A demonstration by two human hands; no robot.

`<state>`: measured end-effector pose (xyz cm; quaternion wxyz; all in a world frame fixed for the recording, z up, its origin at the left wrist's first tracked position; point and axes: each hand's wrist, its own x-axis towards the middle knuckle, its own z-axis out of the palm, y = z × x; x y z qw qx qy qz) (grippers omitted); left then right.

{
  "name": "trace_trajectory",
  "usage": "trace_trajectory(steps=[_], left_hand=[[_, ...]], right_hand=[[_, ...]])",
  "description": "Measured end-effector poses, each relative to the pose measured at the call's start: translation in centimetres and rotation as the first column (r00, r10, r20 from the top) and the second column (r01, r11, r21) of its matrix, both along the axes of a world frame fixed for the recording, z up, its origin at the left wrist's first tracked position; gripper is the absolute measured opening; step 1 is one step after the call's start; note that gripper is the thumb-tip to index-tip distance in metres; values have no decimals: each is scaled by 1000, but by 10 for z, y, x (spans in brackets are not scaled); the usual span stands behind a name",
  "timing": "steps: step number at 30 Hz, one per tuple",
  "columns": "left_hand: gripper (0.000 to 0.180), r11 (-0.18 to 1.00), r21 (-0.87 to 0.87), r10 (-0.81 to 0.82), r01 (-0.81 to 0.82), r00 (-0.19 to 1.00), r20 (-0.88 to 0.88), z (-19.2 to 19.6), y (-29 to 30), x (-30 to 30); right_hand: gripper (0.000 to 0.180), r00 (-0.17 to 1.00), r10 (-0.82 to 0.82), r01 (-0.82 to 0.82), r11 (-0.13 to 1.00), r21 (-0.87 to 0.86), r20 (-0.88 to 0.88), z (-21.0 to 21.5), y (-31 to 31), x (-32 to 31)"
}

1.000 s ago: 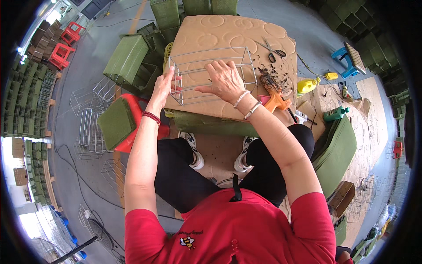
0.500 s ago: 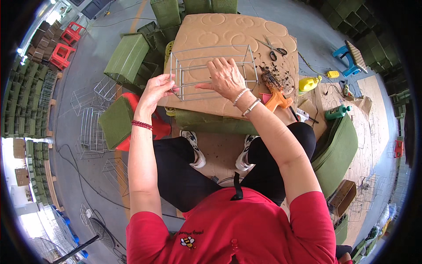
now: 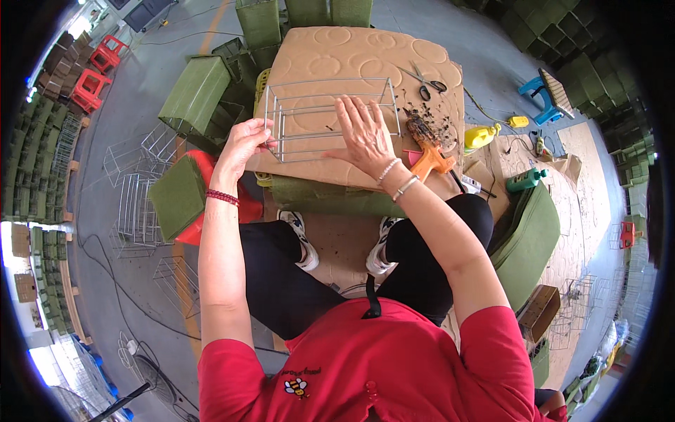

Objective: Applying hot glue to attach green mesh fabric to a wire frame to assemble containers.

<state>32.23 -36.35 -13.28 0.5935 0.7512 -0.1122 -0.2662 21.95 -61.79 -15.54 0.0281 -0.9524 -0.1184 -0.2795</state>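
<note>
A rectangular wire frame (image 3: 309,109) rests on a brown cardboard-topped work surface (image 3: 330,53) in front of me. At its left end, my left hand (image 3: 242,146) pinches the wire between thumb and fingers. My right hand (image 3: 367,139) lies over the right part of the frame, fingers stretched out and thumb pointing left, gripping nothing. Just right of that hand is an orange glue gun (image 3: 430,163) with a dark, crusted nozzle end. Black-handled scissors (image 3: 425,86) lie beyond the frame, and dark crumbs are scattered between them and the glue gun.
Green fabric-covered boxes (image 3: 197,91) stand at the left and far side. More wire frames (image 3: 137,207) sit on the floor at left, near a red stool (image 3: 204,228). To the right are a yellow bottle (image 3: 479,137), a green bottle (image 3: 526,180) and a blue stool (image 3: 541,98).
My right hand's fingers have straightened and now lie flatter over the frame. My left hand keeps its pinch on the left end. The whole view has shifted slightly.
</note>
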Motion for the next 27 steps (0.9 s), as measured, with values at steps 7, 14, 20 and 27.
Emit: trace_trajectory(steps=[7, 14, 20, 27], left_hand=[[32, 992, -114, 49, -45, 998, 31, -4, -3, -2], [29, 974, 203, 24, -101, 937, 348, -15, -2, 6], [33, 935, -20, 295, -353, 749, 594, -5, 4, 13], [31, 833, 197, 339, -517, 758, 558, -32, 125, 12]], right_hand=[[75, 999, 48, -47, 998, 29, -17, 12, -12, 14], [56, 989, 131, -126, 990, 66, -70, 12, -14, 11], [52, 991, 30, -30, 1000, 2, -134, 1, -7, 22], [73, 963, 70, -71, 997, 5, -261, 16, 2, 14]])
